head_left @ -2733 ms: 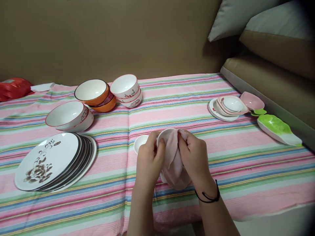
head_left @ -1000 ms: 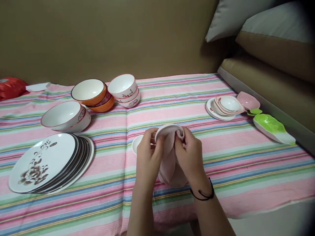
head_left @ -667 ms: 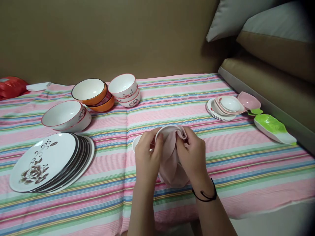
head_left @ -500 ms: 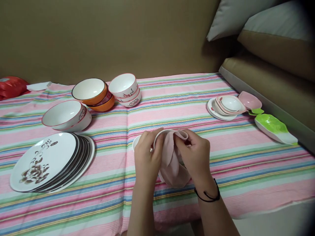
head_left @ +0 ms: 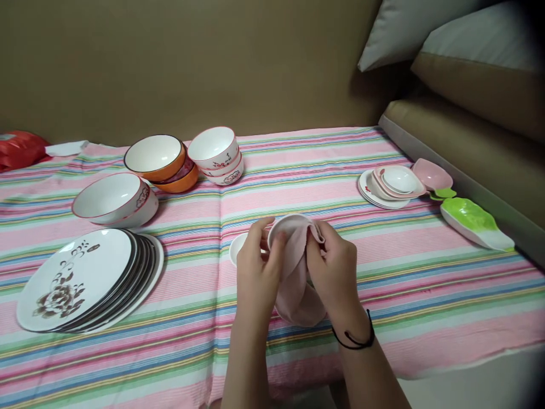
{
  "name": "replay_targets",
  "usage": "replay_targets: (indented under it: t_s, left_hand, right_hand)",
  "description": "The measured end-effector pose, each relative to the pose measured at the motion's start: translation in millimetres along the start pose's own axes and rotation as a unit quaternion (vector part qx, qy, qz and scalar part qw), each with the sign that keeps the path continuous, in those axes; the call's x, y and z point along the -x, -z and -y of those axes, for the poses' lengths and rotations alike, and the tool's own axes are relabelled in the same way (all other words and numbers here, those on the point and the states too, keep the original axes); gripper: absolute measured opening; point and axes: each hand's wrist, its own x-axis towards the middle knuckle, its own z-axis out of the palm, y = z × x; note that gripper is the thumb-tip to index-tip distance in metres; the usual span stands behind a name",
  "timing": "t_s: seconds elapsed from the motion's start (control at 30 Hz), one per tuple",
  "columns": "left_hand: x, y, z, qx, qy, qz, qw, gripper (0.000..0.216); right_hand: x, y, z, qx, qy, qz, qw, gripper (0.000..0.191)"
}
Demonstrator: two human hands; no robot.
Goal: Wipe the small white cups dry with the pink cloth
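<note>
left hand (head_left: 258,272) | fingers clenched on rim of small white ceramic dish (head_left: 286,222) | right hand (head_left: 334,270) | fingers pinching soft pale pink cloth (head_left: 296,284) draped over that rim

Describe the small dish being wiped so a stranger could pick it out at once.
On the striped tablecloth, look at the near middle. The left hand holds the small white dish while the right hand presses a pink cloth into it. It alone is lifted and cloth-draped.

Soft matt pink cloth (head_left: 293,278) is wrapping my glossy ceramic dish (head_left: 284,225); woven striped tablecloth (head_left: 404,272) is covering the surface.
</note>
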Motion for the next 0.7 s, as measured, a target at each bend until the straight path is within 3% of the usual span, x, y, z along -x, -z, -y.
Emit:
replay_targets:
  t_s: [0.1,0.23,0.4,0.57,0.7]
  left_hand:
    - [0.4,-0.2,1.9,-0.016,-0.007,0.012,1.0,0.015]
    - [1.1,-0.1,2.3,-0.075,-0.066,-0.005,0.995,0.022]
    - [0.9,0.4,0.8,-0.059,-0.025,0.001,0.998,0.02]
    - [1.8,1.2,-0.7,-0.066,-0.041,-0.017,0.997,0.025]
    - [2.6,1.3,-2.6,-0.083,-0.023,-0.029,0.996,0.02]
  right_hand:
    - [-0.1,-0.7,0.5,-0.013,-0.015,0.004,1.0,0.02]
    - [0.3,-0.3,-1.2,0.013,-0.009,0.02,1.0,0.038]
    - [0.4,-0.8,1.1,-0.041,-0.024,0.046,0.998,0.019]
    - [-0.4,-1.5,0.4,-0.038,-0.038,0.035,0.998,0.034]
    - [-0.2,-1.6,-0.8,-0.053,-0.045,0.037,0.997,0.023]
